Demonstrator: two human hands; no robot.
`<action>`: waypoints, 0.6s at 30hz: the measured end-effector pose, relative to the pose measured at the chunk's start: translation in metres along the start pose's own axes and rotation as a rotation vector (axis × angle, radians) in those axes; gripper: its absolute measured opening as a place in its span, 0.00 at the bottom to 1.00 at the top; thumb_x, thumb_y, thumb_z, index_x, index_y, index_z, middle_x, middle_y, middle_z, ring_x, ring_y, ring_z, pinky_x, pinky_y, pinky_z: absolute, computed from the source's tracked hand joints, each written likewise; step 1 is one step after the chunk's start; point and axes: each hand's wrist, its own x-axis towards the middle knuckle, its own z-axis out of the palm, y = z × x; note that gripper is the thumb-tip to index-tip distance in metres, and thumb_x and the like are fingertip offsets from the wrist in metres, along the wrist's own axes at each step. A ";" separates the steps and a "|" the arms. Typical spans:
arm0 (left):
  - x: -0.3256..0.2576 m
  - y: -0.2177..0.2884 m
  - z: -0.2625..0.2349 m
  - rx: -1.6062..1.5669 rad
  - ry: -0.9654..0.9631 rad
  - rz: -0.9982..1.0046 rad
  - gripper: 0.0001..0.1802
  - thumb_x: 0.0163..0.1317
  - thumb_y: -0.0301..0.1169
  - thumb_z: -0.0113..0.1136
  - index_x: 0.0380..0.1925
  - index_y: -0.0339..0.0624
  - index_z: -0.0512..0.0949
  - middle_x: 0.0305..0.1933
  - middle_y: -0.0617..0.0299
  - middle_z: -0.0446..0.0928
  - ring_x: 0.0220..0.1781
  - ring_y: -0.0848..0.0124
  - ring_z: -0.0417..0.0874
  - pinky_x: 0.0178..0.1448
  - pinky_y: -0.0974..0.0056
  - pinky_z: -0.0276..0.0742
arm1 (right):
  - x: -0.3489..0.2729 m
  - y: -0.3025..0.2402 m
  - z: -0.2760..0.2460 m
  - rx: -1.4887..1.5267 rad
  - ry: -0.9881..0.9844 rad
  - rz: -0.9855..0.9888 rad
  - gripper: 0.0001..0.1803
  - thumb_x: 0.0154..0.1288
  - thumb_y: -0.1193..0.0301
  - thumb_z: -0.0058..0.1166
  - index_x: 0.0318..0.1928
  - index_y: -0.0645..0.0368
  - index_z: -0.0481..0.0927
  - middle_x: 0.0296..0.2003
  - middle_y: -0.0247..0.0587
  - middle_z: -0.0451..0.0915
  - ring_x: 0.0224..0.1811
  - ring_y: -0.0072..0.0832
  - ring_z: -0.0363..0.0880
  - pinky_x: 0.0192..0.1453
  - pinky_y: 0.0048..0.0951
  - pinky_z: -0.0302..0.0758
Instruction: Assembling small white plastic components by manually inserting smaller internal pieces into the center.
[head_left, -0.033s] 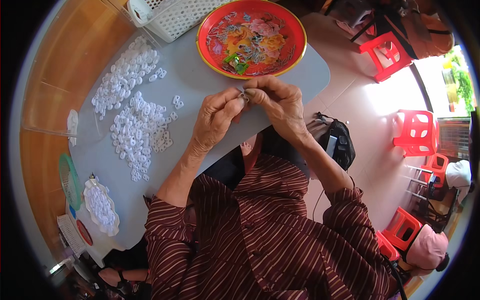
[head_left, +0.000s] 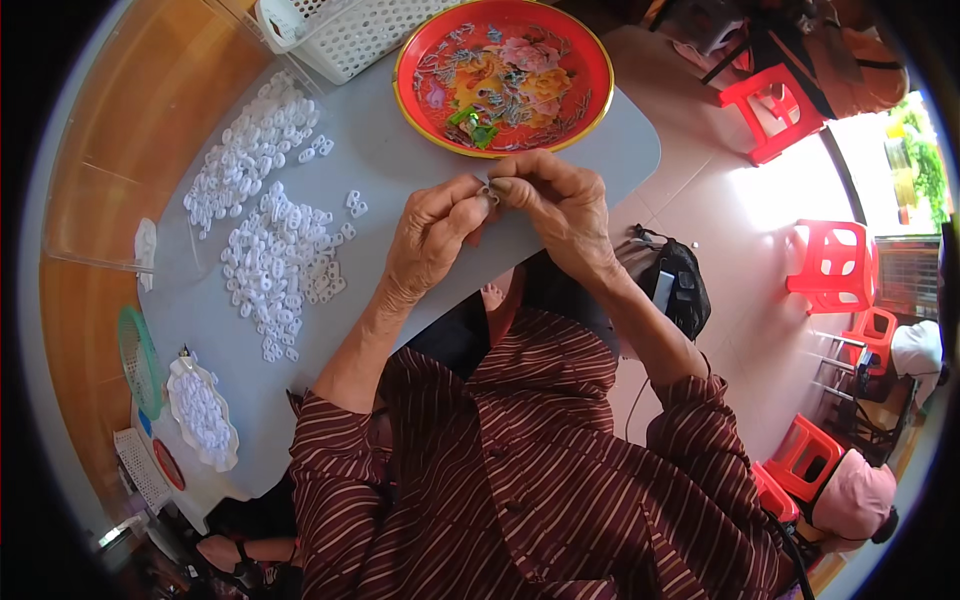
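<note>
Close together at the table's front edge, my left hand (head_left: 435, 228) and my right hand (head_left: 562, 208) pinch one small pale piece (head_left: 492, 192) between thumbs and forefingers. Fingertips cover most of it, so its exact kind cannot be made out. Just beyond them lies a round red tray (head_left: 403, 95) with a floral print and a yellow rim, strewn with small thin metal-looking bits. A small green object (head_left: 484, 134) is in its near part. Left of my hands, small white plastic pieces with holes lie in a near heap (head_left: 272, 255) and a farther heap (head_left: 255, 140).
A white perforated basket (head_left: 370, 40) stands behind the heaps. At left are a scalloped white dish (head_left: 232, 458) of white bits and a green mesh basket (head_left: 140, 362). Red stools (head_left: 835, 265) and a black mesh bag (head_left: 685, 290) are at right. Another person's arm (head_left: 268, 550) shows lower left.
</note>
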 end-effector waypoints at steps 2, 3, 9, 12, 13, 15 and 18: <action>0.000 -0.001 0.001 -0.020 -0.001 0.003 0.14 0.64 0.34 0.49 0.26 0.34 0.74 0.22 0.66 0.72 0.24 0.79 0.69 0.30 0.71 0.65 | 0.000 -0.004 -0.003 -0.074 -0.020 -0.013 0.06 0.64 0.75 0.55 0.37 0.67 0.78 0.27 0.36 0.79 0.30 0.18 0.76 0.37 0.20 0.74; -0.001 -0.003 0.001 -0.021 -0.014 -0.001 0.14 0.64 0.34 0.48 0.26 0.34 0.74 0.22 0.66 0.71 0.24 0.79 0.68 0.30 0.72 0.65 | 0.000 -0.007 -0.004 -0.137 -0.040 -0.025 0.06 0.64 0.75 0.56 0.36 0.68 0.77 0.26 0.36 0.79 0.29 0.18 0.76 0.35 0.20 0.74; -0.002 -0.002 0.003 -0.003 -0.026 0.022 0.13 0.64 0.33 0.48 0.27 0.34 0.73 0.21 0.66 0.70 0.24 0.79 0.68 0.29 0.71 0.65 | 0.000 -0.010 0.000 -0.289 -0.026 -0.066 0.07 0.63 0.74 0.57 0.32 0.67 0.77 0.22 0.36 0.79 0.26 0.18 0.76 0.31 0.21 0.73; -0.003 0.000 0.003 0.058 0.002 0.064 0.12 0.64 0.32 0.48 0.27 0.34 0.72 0.21 0.66 0.70 0.24 0.79 0.69 0.29 0.72 0.65 | 0.000 -0.009 0.003 -0.333 0.014 -0.081 0.08 0.63 0.73 0.57 0.32 0.67 0.77 0.22 0.36 0.79 0.26 0.18 0.76 0.30 0.21 0.73; -0.003 0.001 0.003 0.114 0.009 0.064 0.12 0.64 0.32 0.49 0.27 0.34 0.72 0.21 0.66 0.70 0.24 0.80 0.69 0.29 0.72 0.65 | 0.000 -0.009 0.003 -0.370 0.033 -0.069 0.09 0.63 0.72 0.57 0.32 0.66 0.77 0.22 0.36 0.79 0.26 0.18 0.77 0.30 0.21 0.73; -0.001 0.000 0.003 0.076 0.031 0.056 0.12 0.64 0.32 0.49 0.26 0.34 0.72 0.21 0.66 0.70 0.24 0.80 0.69 0.29 0.72 0.65 | 0.003 -0.010 0.001 -0.322 0.007 -0.021 0.09 0.64 0.71 0.57 0.32 0.66 0.77 0.22 0.36 0.79 0.26 0.17 0.76 0.30 0.20 0.73; -0.001 0.000 0.003 0.016 0.055 0.027 0.12 0.64 0.32 0.49 0.25 0.35 0.72 0.20 0.67 0.70 0.24 0.80 0.68 0.28 0.72 0.64 | 0.005 -0.014 -0.002 -0.226 -0.047 0.046 0.08 0.65 0.71 0.55 0.34 0.66 0.77 0.23 0.34 0.78 0.26 0.16 0.74 0.31 0.19 0.71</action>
